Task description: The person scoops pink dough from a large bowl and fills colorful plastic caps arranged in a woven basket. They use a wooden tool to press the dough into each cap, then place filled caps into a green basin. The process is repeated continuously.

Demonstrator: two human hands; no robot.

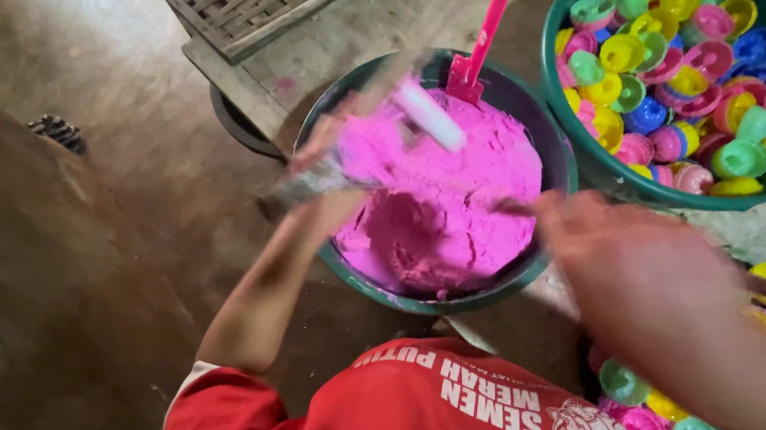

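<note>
The left hand is clenched on a blurred white stick slanting up-right over the green bucket of pink powder. The right hand, nearer, seems to pinch a thin tool; I cannot tell for sure.

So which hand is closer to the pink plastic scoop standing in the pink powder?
Left. The left hand is over the powder basin's left rim, nearer the pink plastic scoop; the right hand is beyond its right rim.
</note>
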